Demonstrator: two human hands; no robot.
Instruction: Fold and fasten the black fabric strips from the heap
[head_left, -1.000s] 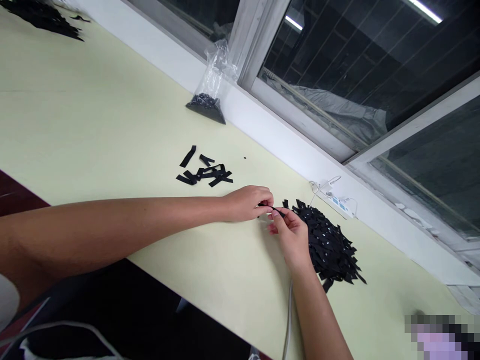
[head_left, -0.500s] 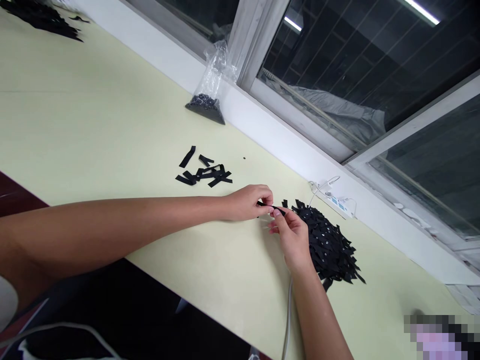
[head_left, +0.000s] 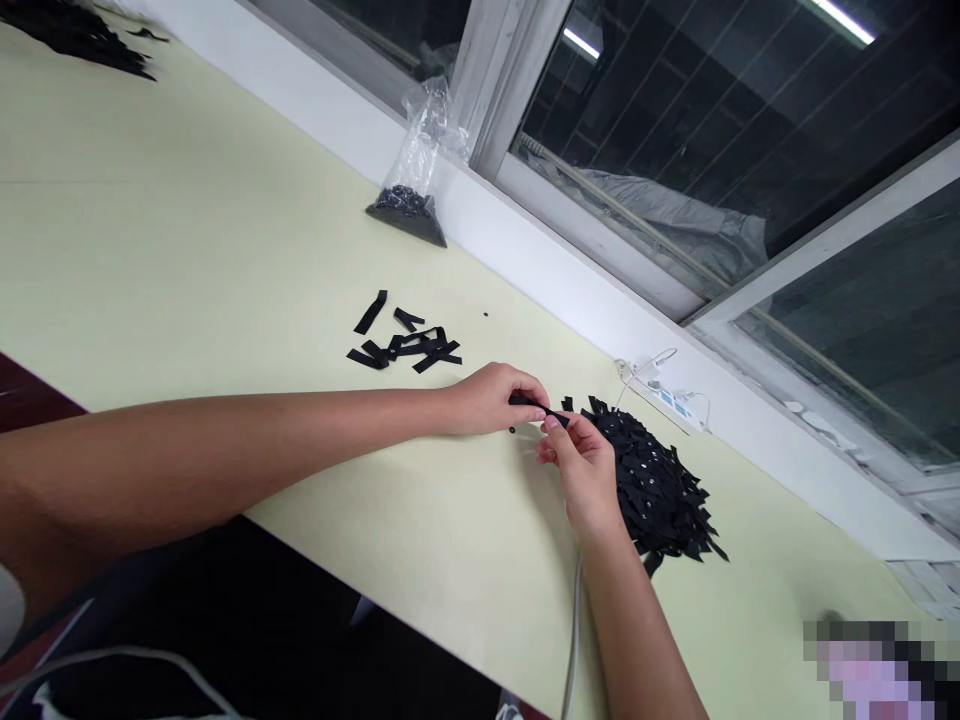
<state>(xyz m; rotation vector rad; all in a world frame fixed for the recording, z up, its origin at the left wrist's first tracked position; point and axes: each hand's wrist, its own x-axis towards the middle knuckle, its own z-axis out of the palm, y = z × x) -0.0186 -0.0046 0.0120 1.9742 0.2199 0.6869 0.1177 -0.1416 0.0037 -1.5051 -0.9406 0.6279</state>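
Observation:
A short black strip (head_left: 528,403) is pinched between my two hands above the table. My left hand (head_left: 501,398) holds its left end between thumb and fingers. The thumb and index finger of my right hand (head_left: 589,470) grip the other end, while its lower fingers curl beneath. A small black ring (head_left: 512,430) lies on the table just under my left hand. Right behind my right hand is a big heap of black strips (head_left: 660,485) with small shiny spots. Several loose black strips (head_left: 427,347) lie beyond my left forearm.
A clear plastic bag (head_left: 411,205) with small black pieces stands against the white wall ledge. A power strip (head_left: 679,405) with cables lies behind the heap. A grey cable (head_left: 575,640) runs beside my right forearm. More black material (head_left: 75,35) lies far left on the table (head_left: 187,250).
My left hand's fingers have shifted slightly on the strip, and more of it shows between them. The small ring beneath is now more visible. The view has moved a little.

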